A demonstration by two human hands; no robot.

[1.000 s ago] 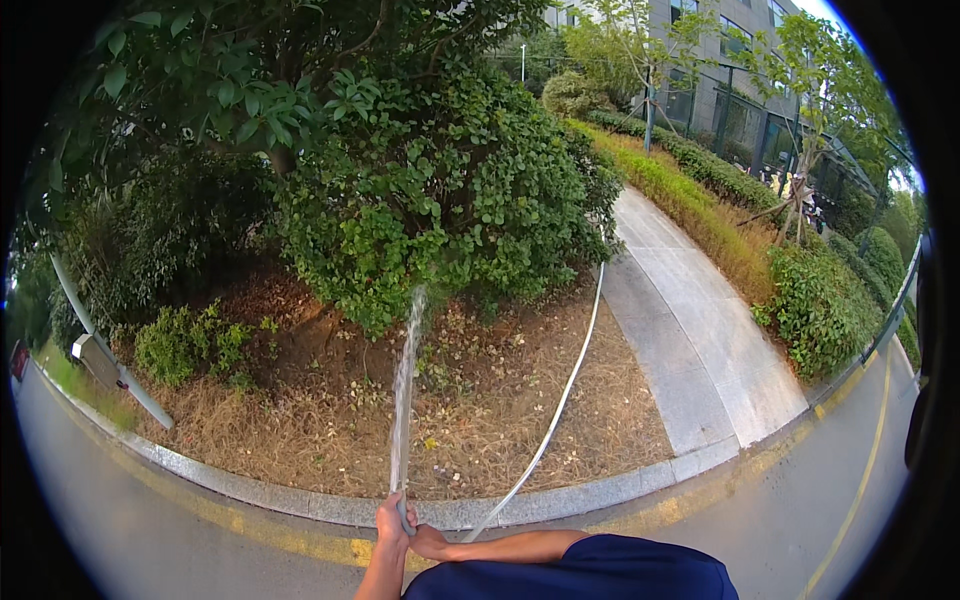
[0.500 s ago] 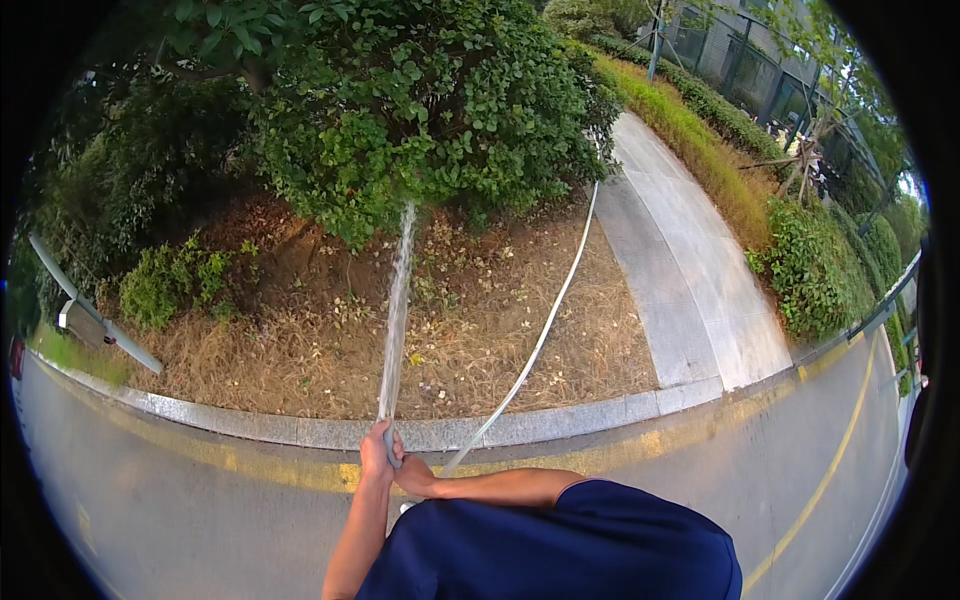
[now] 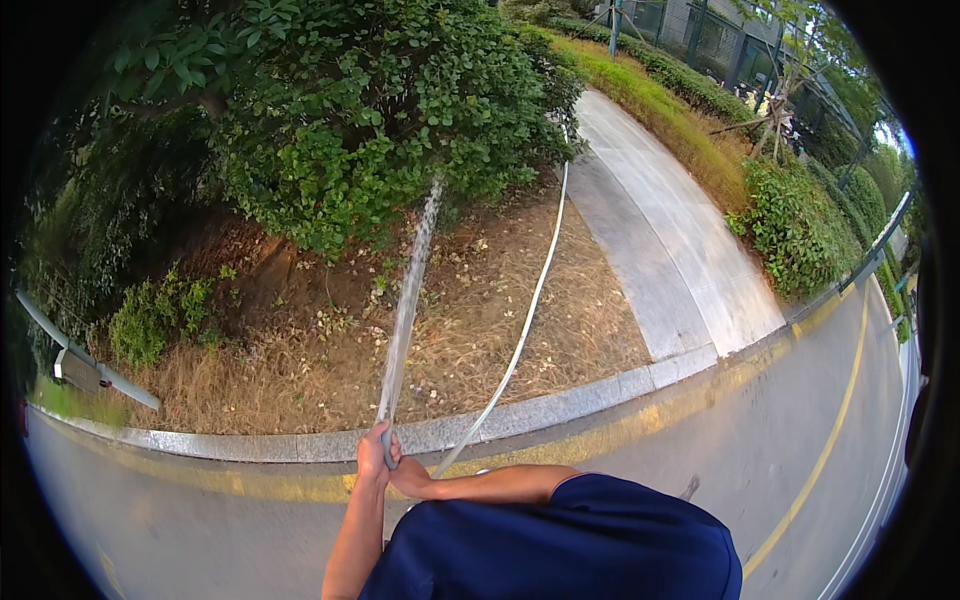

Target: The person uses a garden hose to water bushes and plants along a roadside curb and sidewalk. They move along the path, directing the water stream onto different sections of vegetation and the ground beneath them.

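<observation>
My left hand [image 3: 373, 455] is wrapped around the grey end of a hose [image 3: 388, 448], its thumb near the mouth. Just behind it, my right hand [image 3: 408, 478] is closed on the same hose, its fingers partly hidden. A stream of water [image 3: 408, 310] shoots forward from the hose over dry ground into the lower leaves of a large green bush [image 3: 340, 170]. The pale rest of the hose [image 3: 530, 320] crosses the kerb to my right and runs across the ground to the bush's right side.
A stone kerb [image 3: 340, 446] with a worn yellow stripe borders the road [image 3: 220, 540] under me. To the right, a paved path [image 3: 660, 240] leads away past a trimmed shrub [image 3: 800, 225]. A slanting pole with a box [image 3: 80, 368] stands at the left.
The view has turned slightly right, so bush, path and hose sit farther left. The water now strikes the bush farther right. Both hands keep their grip.
</observation>
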